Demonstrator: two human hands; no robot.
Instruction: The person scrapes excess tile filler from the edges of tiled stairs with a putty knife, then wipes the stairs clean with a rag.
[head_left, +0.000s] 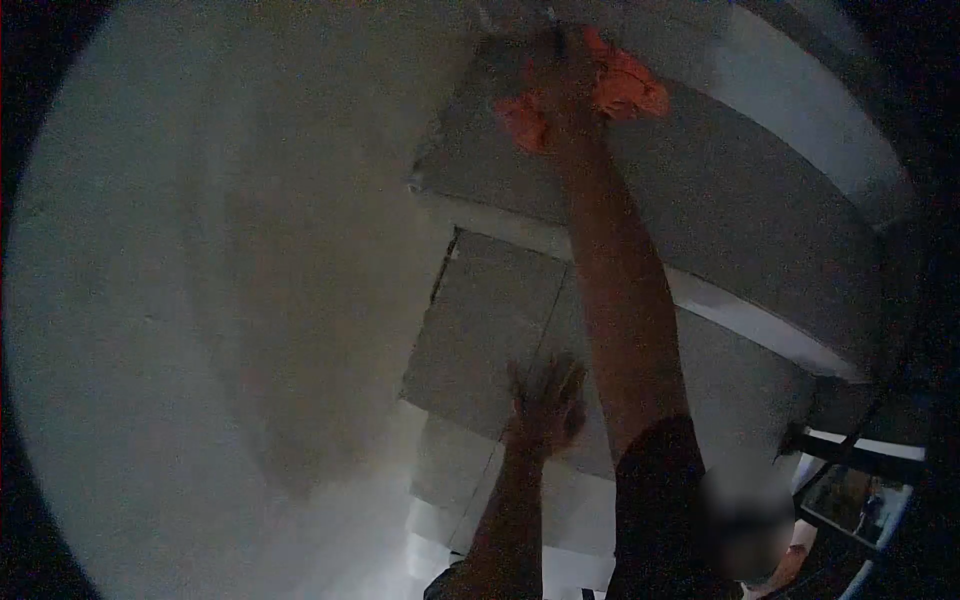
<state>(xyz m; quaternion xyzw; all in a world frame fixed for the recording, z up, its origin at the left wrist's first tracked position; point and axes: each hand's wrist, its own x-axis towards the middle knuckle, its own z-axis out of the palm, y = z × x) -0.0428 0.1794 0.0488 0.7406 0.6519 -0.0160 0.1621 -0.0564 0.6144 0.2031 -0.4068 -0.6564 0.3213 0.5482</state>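
Note:
My right arm stretches far up the view, and my right hand (562,75) is closed on a crumpled orange cloth (632,85). Bunches of the fabric stick out on both sides of the fingers, over a grey stair tread (700,165). Lower down, my left hand (547,405) has its fingers spread, and no object shows in it. It overlaps another grey tread (480,310), which has a thin seam line across it. The light is dim and the finger edges are blurred.
A pale wall (130,300) runs along the left ends of the steps. Between the treads lies a white step edge (740,315). At lower right another person (750,520) is partly seen, near a bright framed opening (860,495). Further pale steps (450,470) lie below.

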